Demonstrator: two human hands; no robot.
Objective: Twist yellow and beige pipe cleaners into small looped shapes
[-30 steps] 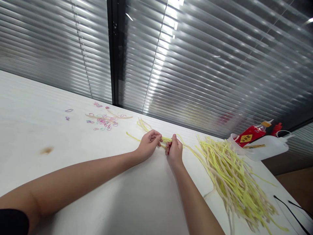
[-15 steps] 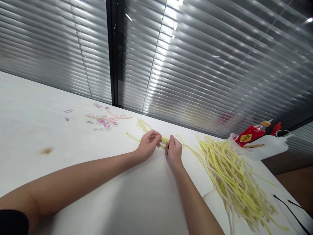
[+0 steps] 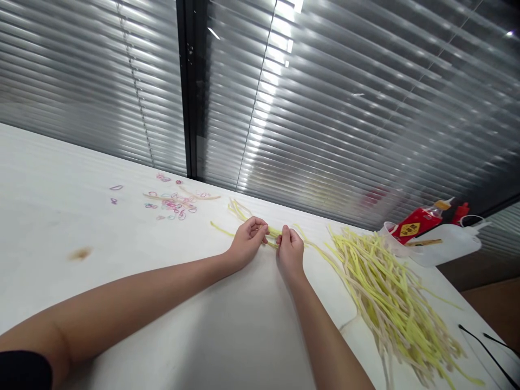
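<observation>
Near the middle of the white table, my left hand [image 3: 248,241] and my right hand [image 3: 291,250] are close together, fingers pinched. Between them runs a small bundle of yellow cords [image 3: 273,233], held at both sides. Loose cord ends stick out beyond my left hand, up and to the left. From my right hand, strands trail toward a large pile of yellow and beige cords [image 3: 390,298] at the right. What lies under my curled fingertips is hidden.
Small coloured elastic bands [image 3: 174,206] lie scattered at the back left with a few beige strands. A red bottle [image 3: 416,222] and a white translucent squeeze bottle [image 3: 450,245] are at the right corner. Blinds [image 3: 325,108] rise behind the table. Black thin glasses arms [image 3: 483,346] show lower right.
Both hands stay almost in the same place, still pinching the cords. The whole view has shifted very slightly.
</observation>
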